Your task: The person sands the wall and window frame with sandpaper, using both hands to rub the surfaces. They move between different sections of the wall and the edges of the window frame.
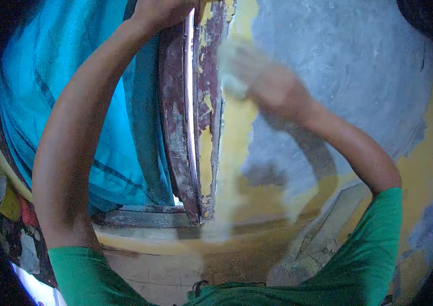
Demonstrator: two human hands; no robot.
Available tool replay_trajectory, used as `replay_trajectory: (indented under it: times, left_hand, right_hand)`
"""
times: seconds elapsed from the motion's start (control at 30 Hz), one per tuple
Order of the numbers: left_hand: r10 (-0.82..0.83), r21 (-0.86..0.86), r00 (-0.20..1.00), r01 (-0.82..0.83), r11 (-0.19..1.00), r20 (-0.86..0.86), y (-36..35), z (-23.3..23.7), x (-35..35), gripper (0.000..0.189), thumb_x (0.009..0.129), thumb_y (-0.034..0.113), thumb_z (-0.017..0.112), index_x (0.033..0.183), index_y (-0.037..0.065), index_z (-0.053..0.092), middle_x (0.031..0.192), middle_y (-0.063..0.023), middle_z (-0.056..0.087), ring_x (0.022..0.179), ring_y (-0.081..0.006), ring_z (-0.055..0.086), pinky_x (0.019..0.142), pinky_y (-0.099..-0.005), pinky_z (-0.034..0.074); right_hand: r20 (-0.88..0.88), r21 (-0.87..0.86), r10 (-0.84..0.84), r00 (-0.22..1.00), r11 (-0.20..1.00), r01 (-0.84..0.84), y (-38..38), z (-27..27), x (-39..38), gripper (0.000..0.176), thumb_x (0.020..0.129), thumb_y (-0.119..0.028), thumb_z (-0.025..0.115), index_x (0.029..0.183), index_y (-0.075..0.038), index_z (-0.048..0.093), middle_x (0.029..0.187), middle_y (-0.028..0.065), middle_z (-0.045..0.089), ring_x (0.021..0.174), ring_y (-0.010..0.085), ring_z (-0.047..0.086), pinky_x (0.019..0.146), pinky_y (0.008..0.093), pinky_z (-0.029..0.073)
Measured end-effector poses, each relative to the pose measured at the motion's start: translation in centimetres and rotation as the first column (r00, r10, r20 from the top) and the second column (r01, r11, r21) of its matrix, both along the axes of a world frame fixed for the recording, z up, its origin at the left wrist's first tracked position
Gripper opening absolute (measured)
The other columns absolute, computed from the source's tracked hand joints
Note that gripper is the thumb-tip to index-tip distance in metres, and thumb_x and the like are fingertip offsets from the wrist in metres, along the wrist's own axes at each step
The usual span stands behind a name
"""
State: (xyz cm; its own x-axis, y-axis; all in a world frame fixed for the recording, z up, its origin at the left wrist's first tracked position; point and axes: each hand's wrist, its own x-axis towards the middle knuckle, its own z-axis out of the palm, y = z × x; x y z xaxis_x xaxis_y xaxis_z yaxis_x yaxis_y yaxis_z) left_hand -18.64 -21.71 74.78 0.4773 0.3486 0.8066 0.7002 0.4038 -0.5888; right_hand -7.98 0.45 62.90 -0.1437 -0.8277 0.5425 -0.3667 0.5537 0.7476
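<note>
My left hand [163,10] is raised at the top edge of the view, against the upper part of the dark, worn wooden window sash [174,109]. Its fingers are largely cut off, so their grip does not show. To the right, my right hand [272,86] is smeared by motion over the yellow strip of wall beside the window frame [210,66]. Its fingers look closed around something pale and greenish-white [232,84], pressed at the wall; blur hides its kind. Brown and yellow paint is chipped along the frame.
A bright blue curtain [107,158] hangs at left, behind my left arm. Grey patched plaster [349,66] covers much of the wall at right, with yellow paint around it. Below runs the window's bottom rail [145,218]. Mixed items [28,224] lie at lower left.
</note>
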Motion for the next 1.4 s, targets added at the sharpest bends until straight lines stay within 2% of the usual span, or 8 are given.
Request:
replay_trajectory:
  times: [0.1,0.17,0.43,0.6,0.93,1.1,1.23,1.4]
  left_hand:
    - [0.0,-0.004,1.0,0.0,1.0,-0.006,0.0,0.0,-0.1,0.037,0.091,0.018,0.057,0.126,0.008,0.062,0.141,-0.0091,0.051,0.136,-0.0253,0.041,0.115,-0.0439,0.026]
    - [0.003,0.015,1.0,-0.003,1.0,0.008,0.1,0.0,0.1,0.037,0.09,0.017,0.057,0.126,0.008,0.062,0.141,-0.0091,0.051,0.136,-0.0254,0.041,0.115,-0.0438,0.026]
    - [0.009,0.01,1.0,-0.009,1.0,0.015,0.0,-0.1,0.3,0.037,0.091,0.015,0.055,0.127,0.009,0.061,0.142,-0.0076,0.051,0.137,-0.0247,0.04,0.116,-0.0433,0.025]
    - [0.03,-0.01,0.999,-0.03,1.0,0.032,0.4,-0.2,0.6,0.035,0.091,0.009,0.054,0.125,0.007,0.063,0.141,-0.0082,0.052,0.137,-0.025,0.04,0.115,-0.0431,0.026]
    - [0.087,-0.045,0.989,-0.082,0.996,0.123,-2.0,-1.8,-3.2,0.042,0.087,-0.001,0.051,0.128,0.006,0.059,0.135,-0.0119,0.057,0.13,-0.027,0.049,0.111,-0.0354,0.035]
    - [-0.098,-0.061,0.851,0.151,0.987,0.516,1.0,-13.6,7.5,0.036,0.098,0.007,0.041,0.129,-0.005,0.056,0.135,-0.0169,0.056,0.129,-0.0282,0.049,0.109,-0.0371,0.034]
    - [0.074,-0.445,0.675,0.395,0.804,0.734,8.1,-30.1,15.8,0.056,0.099,0.04,0.032,0.13,0.001,0.057,0.138,-0.0201,0.052,0.132,-0.0362,0.046,0.111,-0.0495,0.03]
    - [0.432,-0.414,0.131,0.617,0.669,0.892,8.4,-51.7,21.8,0.043,0.092,0.005,0.044,0.134,0.0,0.051,0.135,-0.0214,0.054,0.129,-0.0342,0.049,0.11,-0.0421,0.033]
  right_hand:
    - [0.123,0.234,0.01,0.992,0.971,-0.038,0.7,0.3,-0.1,0.039,0.084,-0.011,0.054,0.121,0.001,0.06,0.128,0.0181,0.059,0.121,0.0347,0.056,0.105,0.044,0.045]
    - [-0.171,-0.072,-0.071,0.983,0.996,0.059,0.4,3.7,0.7,0.034,0.086,-0.01,0.052,0.116,0.002,0.062,0.128,0.0167,0.06,0.121,0.0328,0.056,0.105,0.0414,0.045]
    - [-0.095,-0.162,-0.037,0.995,0.987,0.021,2.3,3.0,-0.5,0.042,0.086,-0.017,0.059,0.123,0.001,0.058,0.136,0.0148,0.054,0.124,0.0336,0.054,0.1,0.0402,0.048]
    - [0.523,-0.005,0.053,0.851,0.998,-0.06,0.3,-8.4,2.1,0.044,0.088,-0.022,0.059,0.125,0.001,0.055,0.137,0.0205,0.051,0.128,0.0324,0.05,0.106,0.0405,0.042]
    - [0.775,-0.1,-0.268,0.573,0.843,0.529,11.1,-34.0,21.7,0.032,0.09,-0.011,0.049,0.12,-0.009,0.061,0.115,0.0141,0.064,0.105,0.0315,0.061,0.092,0.0443,0.048]
    - [1.0,0.012,0.002,-0.014,0.435,0.901,13.7,-42.9,35.2,0.036,0.097,-0.019,0.045,0.132,-0.014,0.056,0.123,0.0134,0.062,0.114,0.0331,0.059,0.102,0.0484,0.043]
    - [0.982,-0.183,-0.009,0.19,0.221,0.958,11.9,-45.7,42.8,0.034,0.098,-0.021,0.046,0.128,-0.014,0.059,0.123,0.0135,0.062,0.112,0.0333,0.059,0.097,0.0469,0.045]
    - [0.991,-0.134,-0.003,0.134,-0.084,0.987,8.9,-49.3,49.4,0.033,0.094,-0.02,0.052,0.125,-0.012,0.06,0.12,0.0145,0.064,0.11,0.0335,0.06,0.095,0.0472,0.046]
